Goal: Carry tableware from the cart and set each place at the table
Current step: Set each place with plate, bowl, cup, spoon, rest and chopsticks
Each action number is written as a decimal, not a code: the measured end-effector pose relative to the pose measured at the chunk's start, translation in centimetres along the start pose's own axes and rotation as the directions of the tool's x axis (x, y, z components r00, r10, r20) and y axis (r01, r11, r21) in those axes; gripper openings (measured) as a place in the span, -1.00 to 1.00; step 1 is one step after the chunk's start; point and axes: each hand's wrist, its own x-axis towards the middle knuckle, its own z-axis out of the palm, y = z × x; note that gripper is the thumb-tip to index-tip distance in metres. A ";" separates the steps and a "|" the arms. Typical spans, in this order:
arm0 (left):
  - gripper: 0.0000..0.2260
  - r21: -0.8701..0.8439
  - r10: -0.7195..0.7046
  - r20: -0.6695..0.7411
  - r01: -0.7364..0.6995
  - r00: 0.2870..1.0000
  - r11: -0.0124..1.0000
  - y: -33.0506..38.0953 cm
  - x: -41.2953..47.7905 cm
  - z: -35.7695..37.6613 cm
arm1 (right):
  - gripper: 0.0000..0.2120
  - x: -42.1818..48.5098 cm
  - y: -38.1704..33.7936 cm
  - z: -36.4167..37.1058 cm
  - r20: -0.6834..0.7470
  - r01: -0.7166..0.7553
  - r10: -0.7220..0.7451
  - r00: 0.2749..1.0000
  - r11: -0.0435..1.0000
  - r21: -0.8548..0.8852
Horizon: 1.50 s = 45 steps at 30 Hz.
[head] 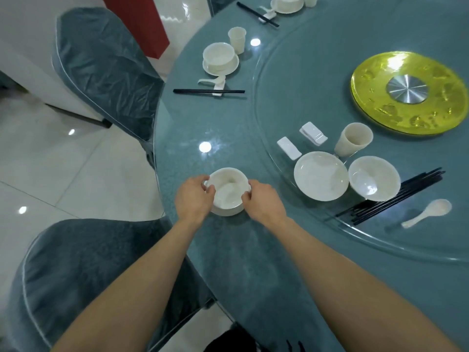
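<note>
A white bowl sits on a small white plate near the table's near-left edge. My left hand pinches the bowl's left rim and my right hand pinches its right rim. On the glass turntable to the right lie loose pieces: a plate, a bowl, a cup, two chopstick rests, a bundle of black chopsticks and a spoon.
A finished setting lies farther along the teal table: bowl on plate, cup, spoon and chopsticks. Another setting shows at the top. A yellow disc marks the turntable's centre. Covered chairs stand at the left.
</note>
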 end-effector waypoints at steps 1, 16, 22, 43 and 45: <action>-0.68 0.007 0.000 -0.001 0.000 1.000 1.000 -0.1 0.1 0.1 | -0.72 0.0 0.0 0.0 0.001 -0.002 0.002 1.000 1.000 -0.003; -0.67 -0.092 0.155 -0.043 -0.158 0.987 0.983 6.7 4.1 1.5 | -0.69 4.9 5.2 -8.1 -0.320 -0.104 0.059 0.946 0.987 -0.126; -0.70 -0.079 0.182 -0.028 -0.184 0.983 0.980 7.5 4.1 2.3 | -0.69 9.2 6.2 -9.6 -0.301 -0.160 0.068 0.951 0.943 -0.291; -0.71 -0.068 0.209 -0.051 -0.213 0.976 0.975 5.4 0.0 0.0 | -0.76 -2.0 4.3 -1.9 -0.190 -0.075 0.028 0.981 0.967 -0.243; -0.72 -0.073 0.222 -0.044 -0.225 0.974 0.972 5.5 -0.6 0.3 | -0.76 -3.5 4.6 -0.5 -0.155 -0.084 0.049 0.987 0.969 -0.231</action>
